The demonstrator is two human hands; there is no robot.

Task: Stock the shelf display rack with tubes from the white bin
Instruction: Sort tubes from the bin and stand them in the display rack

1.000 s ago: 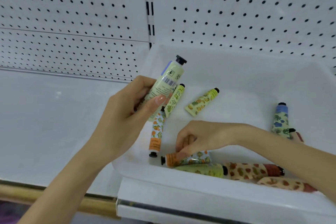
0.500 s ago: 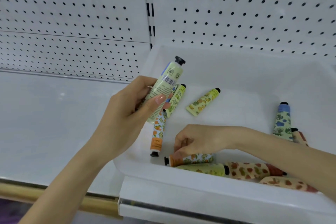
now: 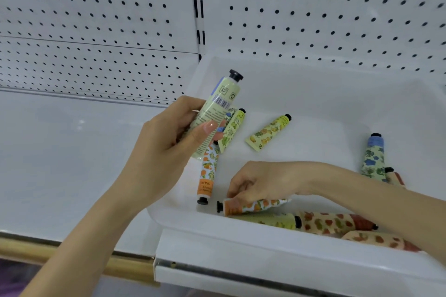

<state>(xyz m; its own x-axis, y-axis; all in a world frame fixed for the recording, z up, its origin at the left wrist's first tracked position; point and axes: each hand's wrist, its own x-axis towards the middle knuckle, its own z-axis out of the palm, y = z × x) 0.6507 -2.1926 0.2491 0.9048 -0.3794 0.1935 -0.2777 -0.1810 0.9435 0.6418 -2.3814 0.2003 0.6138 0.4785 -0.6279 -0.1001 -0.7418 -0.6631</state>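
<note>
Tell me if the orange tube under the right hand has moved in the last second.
Yes, slightly: the orange tube under the right hand slid right, its cap now farther from the cap of the neighbouring orange-print tube.

Patterned tubes (image 3: 268, 133) lie scattered in the white bin (image 3: 325, 108), one pale-green tube (image 3: 220, 106) raised

My left hand (image 3: 166, 149) is raised, its forearm coming up from the near-left corner, with thumb and fingers curled round a pale green tube (image 3: 218, 108). My right hand (image 3: 263, 181) reaches in low from the right, knuckles up, fingertips curled onto an orange-printed tube (image 3: 255, 206).
</note>
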